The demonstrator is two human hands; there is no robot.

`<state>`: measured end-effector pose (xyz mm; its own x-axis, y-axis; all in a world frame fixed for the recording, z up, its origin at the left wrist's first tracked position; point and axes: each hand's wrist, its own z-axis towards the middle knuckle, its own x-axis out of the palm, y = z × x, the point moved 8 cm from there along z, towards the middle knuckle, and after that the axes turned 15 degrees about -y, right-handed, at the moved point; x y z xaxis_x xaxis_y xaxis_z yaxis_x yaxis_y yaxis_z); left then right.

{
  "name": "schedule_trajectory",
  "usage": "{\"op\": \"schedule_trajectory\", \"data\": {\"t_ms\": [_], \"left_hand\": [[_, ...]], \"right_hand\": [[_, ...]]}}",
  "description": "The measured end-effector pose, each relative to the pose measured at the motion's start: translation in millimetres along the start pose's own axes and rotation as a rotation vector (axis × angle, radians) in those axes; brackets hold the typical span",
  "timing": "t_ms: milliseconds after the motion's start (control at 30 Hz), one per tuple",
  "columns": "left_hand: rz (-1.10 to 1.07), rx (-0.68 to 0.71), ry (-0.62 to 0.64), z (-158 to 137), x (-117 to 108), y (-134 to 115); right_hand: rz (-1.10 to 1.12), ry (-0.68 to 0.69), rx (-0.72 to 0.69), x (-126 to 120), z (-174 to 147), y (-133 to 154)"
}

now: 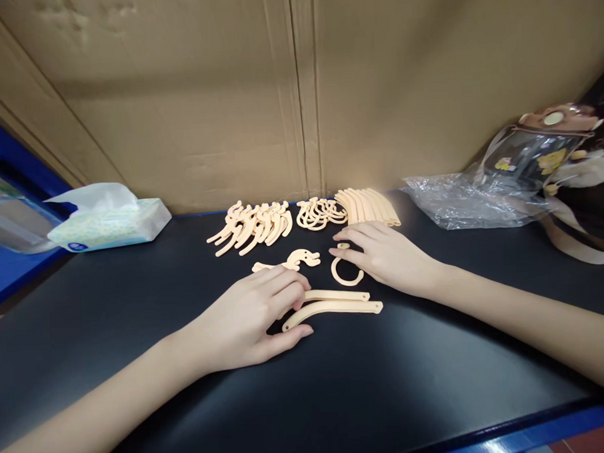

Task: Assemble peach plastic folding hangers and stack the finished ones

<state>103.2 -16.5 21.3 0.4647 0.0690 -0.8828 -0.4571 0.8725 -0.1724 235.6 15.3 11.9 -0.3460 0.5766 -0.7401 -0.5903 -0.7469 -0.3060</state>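
Loosely open, the left hand spans two curved strips.

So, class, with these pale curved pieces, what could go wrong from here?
The left hand partly covers the farther curved strip and might knock it against the nearer curved strip. The right hand, its fingers at the C-shaped piece, could push that into the pile of similar pieces behind.
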Motion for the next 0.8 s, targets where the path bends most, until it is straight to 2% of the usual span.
{"op": "schedule_trajectory", "data": {"t_ms": [300, 467, 567, 633, 800], "left_hand": [[0.009, 0.009, 0.009, -2, 6, 0], [-0.053, -0.056, -0.031, -2, 4, 4], [-0.149, -0.174, -0.060, -1, 0, 10], [-0.254, -0.279, -0.106, 0, -5, 15], [-0.658, -0.647, -0.286, -6, -11, 40]], "right_hand": [[-0.126, -0.012, -0.070, 2, 3, -1], [-0.155, -0.032, -0.071, 1, 4, 0], [-0.101, -0.050, -0.025, -1, 5, -1], [-0.019, -0.068, 0.055, -4, 6, -5], [0.280, -0.140, 0.392, -10, 2, -21]]}}
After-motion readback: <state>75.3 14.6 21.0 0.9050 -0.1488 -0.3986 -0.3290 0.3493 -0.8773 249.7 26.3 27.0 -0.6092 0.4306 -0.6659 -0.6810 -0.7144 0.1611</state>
